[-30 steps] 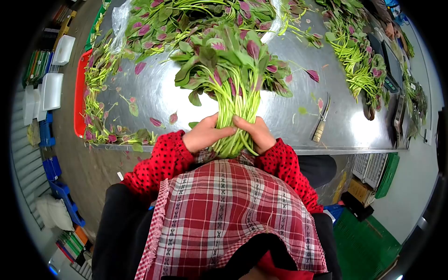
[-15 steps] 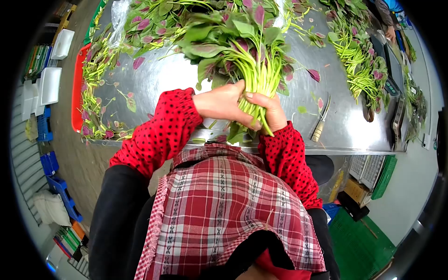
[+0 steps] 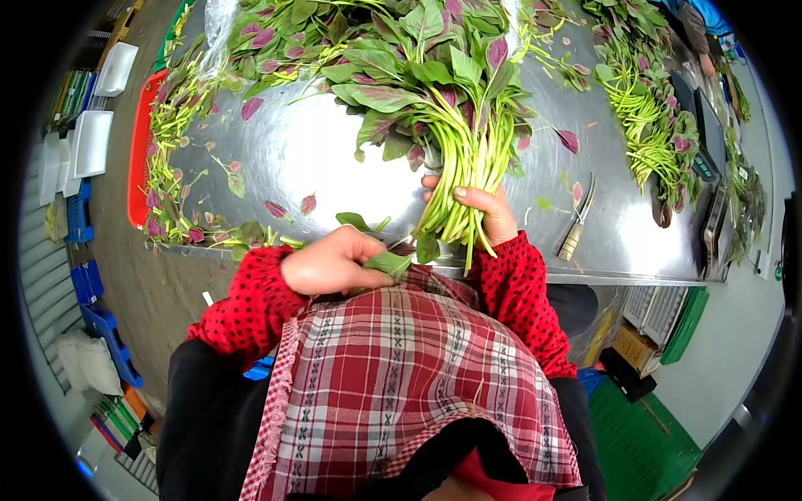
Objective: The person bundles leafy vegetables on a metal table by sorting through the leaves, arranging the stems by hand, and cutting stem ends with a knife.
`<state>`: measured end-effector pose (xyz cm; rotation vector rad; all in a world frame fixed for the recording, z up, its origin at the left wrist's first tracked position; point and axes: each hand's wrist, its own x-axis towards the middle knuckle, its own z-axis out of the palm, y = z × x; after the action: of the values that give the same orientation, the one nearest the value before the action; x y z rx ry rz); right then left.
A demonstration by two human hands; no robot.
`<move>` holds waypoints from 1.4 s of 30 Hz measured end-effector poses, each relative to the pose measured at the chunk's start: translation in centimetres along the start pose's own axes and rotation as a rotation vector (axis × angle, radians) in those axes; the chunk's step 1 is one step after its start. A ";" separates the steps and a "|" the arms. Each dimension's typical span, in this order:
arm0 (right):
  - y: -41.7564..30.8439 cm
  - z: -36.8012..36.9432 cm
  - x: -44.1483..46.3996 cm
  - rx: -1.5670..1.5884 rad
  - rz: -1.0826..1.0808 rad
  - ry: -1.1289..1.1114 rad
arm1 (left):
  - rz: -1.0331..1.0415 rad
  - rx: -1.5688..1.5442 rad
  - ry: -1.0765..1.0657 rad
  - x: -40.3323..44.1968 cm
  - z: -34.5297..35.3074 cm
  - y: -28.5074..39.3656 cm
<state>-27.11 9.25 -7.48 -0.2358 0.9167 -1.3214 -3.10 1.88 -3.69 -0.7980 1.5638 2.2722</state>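
Observation:
A bunch of leafy greens (image 3: 468,150) with pale green stems and purple-marked leaves stands over the metal table (image 3: 317,159). My right hand (image 3: 489,213) is wrapped round its lower stems, thumb in front and fingertips showing on the left side. My left hand (image 3: 338,260) is apart from the bunch, low at the table's front edge, with its fingers closed on a loose green leaf (image 3: 389,264). Another loose leaf (image 3: 354,221) lies just above that hand.
More greens (image 3: 292,42) are heaped at the back; another pile (image 3: 647,125) lies right, beside a scale (image 3: 708,138). A knife (image 3: 576,225) rests right of the bunch. A red crate (image 3: 140,159) with trimmings is at left. A co-worker's hand (image 3: 708,65) shows at upper right.
My left hand has let go of the bunch and moved down and left to a loose leaf. The bunch has shifted right of where it was, with my right hand still round its stems.

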 end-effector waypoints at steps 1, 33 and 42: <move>0.0 0.0 -0.1 0.003 0.024 -0.025 | 0.001 0.014 -0.045 -0.8 -0.6 1.2; 1.6 -0.8 0.2 -0.002 -0.009 -0.059 | 0.378 -0.445 0.231 3.0 0.3 2.6; 1.7 -1.6 -0.2 -0.114 0.046 0.012 | 0.619 0.301 1.181 3.9 -4.3 4.7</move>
<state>-26.92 10.43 -9.49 -0.2938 1.0032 -1.2310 -7.39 -4.22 -3.42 -1.9773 2.8700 1.7776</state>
